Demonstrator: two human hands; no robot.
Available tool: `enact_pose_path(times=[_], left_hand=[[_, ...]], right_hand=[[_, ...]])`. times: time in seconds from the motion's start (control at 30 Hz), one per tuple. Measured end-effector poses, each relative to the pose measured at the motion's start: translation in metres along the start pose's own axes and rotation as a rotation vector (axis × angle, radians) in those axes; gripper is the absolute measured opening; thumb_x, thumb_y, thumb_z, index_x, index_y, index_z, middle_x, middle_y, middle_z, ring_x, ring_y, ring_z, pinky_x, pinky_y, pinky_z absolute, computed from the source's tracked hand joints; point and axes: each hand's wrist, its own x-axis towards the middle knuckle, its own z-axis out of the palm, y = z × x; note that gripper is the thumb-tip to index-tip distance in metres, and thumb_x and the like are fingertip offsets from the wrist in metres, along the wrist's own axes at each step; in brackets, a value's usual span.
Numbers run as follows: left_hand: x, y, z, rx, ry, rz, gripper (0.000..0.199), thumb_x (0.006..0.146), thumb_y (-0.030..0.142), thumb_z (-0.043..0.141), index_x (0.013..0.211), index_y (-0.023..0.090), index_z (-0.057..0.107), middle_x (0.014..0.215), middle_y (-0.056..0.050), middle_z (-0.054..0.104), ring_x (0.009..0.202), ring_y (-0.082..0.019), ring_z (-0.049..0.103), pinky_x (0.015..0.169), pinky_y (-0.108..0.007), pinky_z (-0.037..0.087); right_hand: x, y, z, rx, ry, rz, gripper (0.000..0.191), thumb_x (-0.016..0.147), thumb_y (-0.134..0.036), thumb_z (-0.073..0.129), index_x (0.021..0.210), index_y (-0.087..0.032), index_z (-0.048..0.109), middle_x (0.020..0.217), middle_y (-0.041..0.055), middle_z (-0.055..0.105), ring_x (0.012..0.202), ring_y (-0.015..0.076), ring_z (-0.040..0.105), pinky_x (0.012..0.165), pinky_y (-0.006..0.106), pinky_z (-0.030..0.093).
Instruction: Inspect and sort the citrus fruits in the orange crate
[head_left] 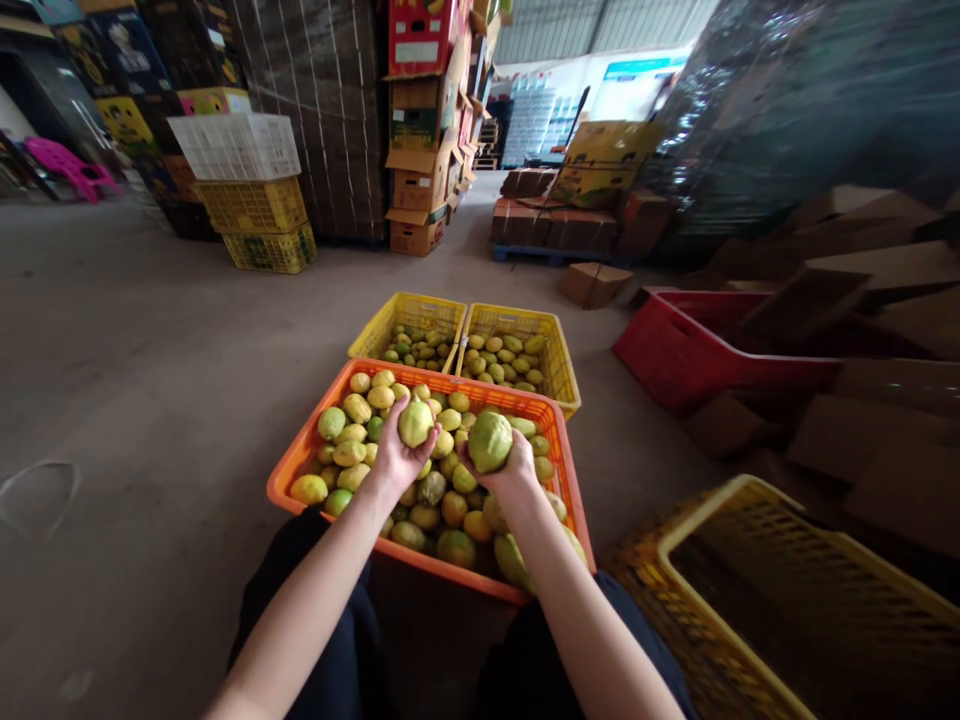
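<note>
Right in front of me is an orange crate holding many yellow and green fruits that look like lemons. My left hand is closed around a pale yellow-green lemon above the middle of the crate. In my right hand sits a larger, bumpy green lemon-like fruit, gripped from below and the side. The two held fruits are apart from each other. Touching the orange crate's far side are two yellow crates, a left one and a right one, each with more fruit inside.
To my right stand a yellow crate and a red bin amid flattened cardboard. Farther off are stacked white and yellow crates, piled cartons, a small box and a pink chair.
</note>
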Motion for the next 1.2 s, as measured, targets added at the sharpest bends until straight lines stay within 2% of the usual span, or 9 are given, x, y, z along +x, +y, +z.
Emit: enact_pose_path(times=[0.1,0.27,0.43,0.6,0.73,0.87,0.97,1.13,1.2], left_hand=[[-0.001,-0.001,0.001,-0.01,-0.01,-0.014,0.025,0.089,0.035,0.062,0.103,0.015,0.068,0.075,-0.004,0.069,0.067,-0.016,0.069,0.059,-0.025,0.06],[0.001,-0.005,0.0,-0.135,0.004,0.022,0.029,0.092,0.026,0.054,0.116,0.021,0.067,0.089,-0.005,0.075,0.087,-0.02,0.073,0.079,-0.035,0.063],[0.004,-0.005,-0.005,-0.132,-0.028,0.061,0.035,0.091,0.031,0.055,0.124,0.023,0.065,0.101,-0.008,0.075,0.103,-0.025,0.072,0.086,-0.039,0.063],[0.003,-0.004,-0.005,-0.169,0.003,0.04,0.04,0.094,0.035,0.049,0.129,0.019,0.061,0.106,-0.012,0.074,0.108,-0.027,0.071,0.081,-0.038,0.064],[0.001,-0.002,0.001,-0.169,0.024,-0.04,0.047,0.095,0.033,0.049,0.134,0.009,0.055,0.107,-0.017,0.072,0.103,-0.027,0.073,0.068,-0.03,0.065],[0.001,0.0,0.007,-0.161,0.019,-0.108,0.048,0.099,0.032,0.044,0.14,0.007,0.049,0.112,-0.019,0.071,0.099,-0.025,0.074,0.06,-0.023,0.063],[0.003,0.0,0.006,-0.151,0.007,-0.139,0.051,0.102,0.037,0.039,0.142,0.006,0.047,0.114,-0.02,0.07,0.096,-0.025,0.075,0.057,-0.023,0.062],[0.009,-0.002,0.0,-0.052,0.018,-0.131,0.051,0.102,0.044,0.042,0.13,0.003,0.055,0.101,-0.019,0.071,0.085,-0.022,0.074,0.057,-0.022,0.06],[0.012,-0.005,0.0,0.084,0.016,-0.035,0.045,0.1,0.045,0.046,0.118,0.006,0.06,0.099,-0.016,0.07,0.083,-0.02,0.073,0.056,-0.019,0.058]], right_hand=[[-0.006,-0.003,0.005,0.044,0.067,0.179,0.013,0.078,-0.042,0.056,0.074,-0.029,0.056,0.061,0.0013,0.067,0.06,0.0234,0.065,0.059,0.041,0.058],[-0.016,-0.007,0.016,0.026,-0.003,0.212,0.011,0.079,-0.037,0.055,0.079,-0.027,0.06,0.069,0.0053,0.072,0.058,0.0232,0.065,0.054,0.041,0.057],[-0.02,-0.009,0.021,0.13,0.035,0.218,0.019,0.09,-0.035,0.045,0.085,-0.025,0.059,0.068,0.0053,0.07,0.063,0.0225,0.066,0.053,0.038,0.059],[-0.02,-0.011,0.022,0.151,0.088,0.218,0.017,0.097,-0.033,0.045,0.09,-0.023,0.057,0.069,0.0019,0.067,0.064,0.0196,0.065,0.053,0.034,0.061],[-0.017,-0.01,0.021,0.186,0.083,0.247,0.015,0.098,-0.03,0.047,0.094,-0.02,0.058,0.074,0.0022,0.066,0.065,0.0172,0.064,0.053,0.029,0.062],[-0.009,-0.011,0.014,0.25,0.049,0.302,0.017,0.097,-0.031,0.05,0.108,-0.02,0.059,0.079,0.0041,0.066,0.069,0.0184,0.065,0.049,0.027,0.061],[-0.006,-0.013,0.011,0.274,0.027,0.34,0.024,0.097,-0.033,0.052,0.115,-0.018,0.058,0.082,0.0057,0.067,0.071,0.0199,0.067,0.05,0.027,0.062],[-0.008,-0.013,0.012,0.221,0.041,0.299,0.023,0.1,-0.034,0.049,0.108,-0.016,0.06,0.079,0.006,0.067,0.071,0.0189,0.068,0.051,0.024,0.062],[-0.008,-0.011,0.012,0.194,0.024,0.253,0.019,0.098,-0.034,0.053,0.103,-0.018,0.061,0.08,0.0054,0.068,0.073,0.0185,0.069,0.052,0.023,0.061]])
